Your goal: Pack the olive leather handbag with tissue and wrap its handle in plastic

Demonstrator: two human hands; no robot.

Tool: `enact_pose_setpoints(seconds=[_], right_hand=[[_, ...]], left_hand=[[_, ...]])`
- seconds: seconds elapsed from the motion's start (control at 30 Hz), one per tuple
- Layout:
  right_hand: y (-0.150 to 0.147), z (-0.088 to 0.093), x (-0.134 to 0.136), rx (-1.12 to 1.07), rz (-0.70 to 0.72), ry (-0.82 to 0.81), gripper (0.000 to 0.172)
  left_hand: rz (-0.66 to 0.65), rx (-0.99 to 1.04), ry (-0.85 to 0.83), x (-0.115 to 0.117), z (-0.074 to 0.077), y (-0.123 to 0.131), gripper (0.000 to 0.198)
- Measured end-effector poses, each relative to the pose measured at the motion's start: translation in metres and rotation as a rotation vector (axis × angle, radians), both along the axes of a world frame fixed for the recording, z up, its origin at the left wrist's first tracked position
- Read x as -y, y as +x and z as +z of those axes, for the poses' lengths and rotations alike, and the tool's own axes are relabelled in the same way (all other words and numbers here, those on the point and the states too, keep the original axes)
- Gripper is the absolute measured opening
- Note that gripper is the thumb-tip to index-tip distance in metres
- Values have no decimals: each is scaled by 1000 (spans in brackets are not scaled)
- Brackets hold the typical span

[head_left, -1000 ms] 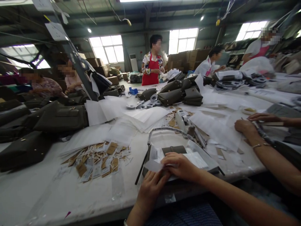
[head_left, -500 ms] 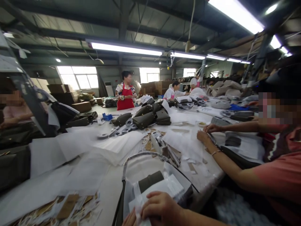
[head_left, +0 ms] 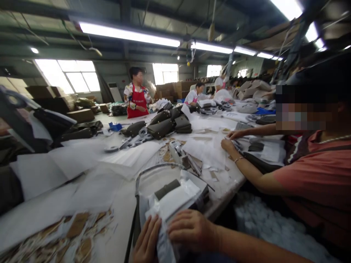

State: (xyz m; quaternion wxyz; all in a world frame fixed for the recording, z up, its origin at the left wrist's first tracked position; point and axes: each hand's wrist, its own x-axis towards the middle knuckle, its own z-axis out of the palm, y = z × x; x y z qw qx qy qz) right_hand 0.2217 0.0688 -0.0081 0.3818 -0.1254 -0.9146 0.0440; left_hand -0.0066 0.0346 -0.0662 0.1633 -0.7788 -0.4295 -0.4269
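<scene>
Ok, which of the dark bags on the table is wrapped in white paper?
The bag under the person's two hands, at the near table edge; the bags farther back lie bare in a pile.

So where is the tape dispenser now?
The tape dispenser stands mid-table in the head view, just beyond the bag under both hands, left of the co-worker's hand.

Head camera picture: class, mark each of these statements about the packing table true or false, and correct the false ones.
1. Both of the wearer's hands, left hand and right hand, rest on a white wrapped bundle. True.
2. A person in a red apron stands across the table. True.
3. The dark bags are piled on the floor. False: they lie on the table.
4. The tape dispenser is in the wearer's right hand. False: it stands apart on the table.
</scene>
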Motion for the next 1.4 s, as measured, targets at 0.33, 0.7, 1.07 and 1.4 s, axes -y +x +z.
enact_pose_setpoints(seconds=[0.33,0.7,1.07,1.4], right_hand=[[9,-44,38,121,-175,-86,27],[-27,-45,48,-75,-61,-37,27],[-6,-1,59,52,181,-186,20],[-42,55,-105,507,-339,-265,23]], left_hand=[[6,-20,-268,18,29,5,68],[34,-56,-226,16,23,5,68],[39,-110,-168,17,29,6,46],[108,-247,214,-8,2,-1,45]])
